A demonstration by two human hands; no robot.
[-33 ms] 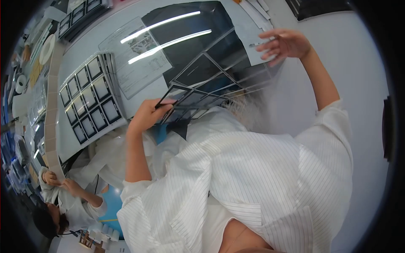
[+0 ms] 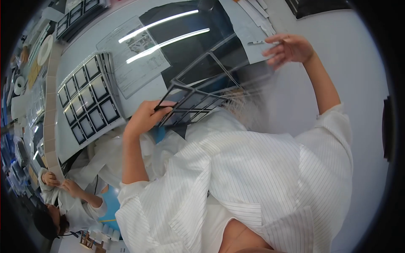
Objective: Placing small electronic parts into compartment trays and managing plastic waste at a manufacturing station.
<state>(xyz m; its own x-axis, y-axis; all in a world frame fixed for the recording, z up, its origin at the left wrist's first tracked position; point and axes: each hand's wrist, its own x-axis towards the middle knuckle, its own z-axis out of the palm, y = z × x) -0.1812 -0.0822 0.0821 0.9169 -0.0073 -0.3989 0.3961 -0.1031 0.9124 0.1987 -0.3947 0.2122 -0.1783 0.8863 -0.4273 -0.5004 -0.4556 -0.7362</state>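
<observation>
My left hand (image 2: 145, 117) is closed on the near left edge of a sheet of black-bordered square frames (image 2: 194, 96), pinched between thumb and fingers. The sheet is tilted up off the table edge, over my lap. Its panes look clear or greyish, and its right end is smeared by motion. To the right, my right hand (image 2: 291, 49) is raised beyond the table edge, fingers spread and holding nothing I can see. Just left of its fingertips lies a small, thin metallic tool (image 2: 255, 43). Behind the sheet is a dark mat (image 2: 190, 44) with glossy reflections.
A stack of similar framed sheets (image 2: 88, 95) lies to the left; more frames (image 2: 78, 19) are at the far left. A clear-covered paper (image 2: 139, 63) is beside the mat. Paper strips (image 2: 255, 14) lie at the far right. Another person's hands (image 2: 63, 183) hold a long beige strip (image 2: 50, 126).
My right hand has shifted slightly right and nearer to me. The framed sheet in my left hand has changed its tilt a little.
</observation>
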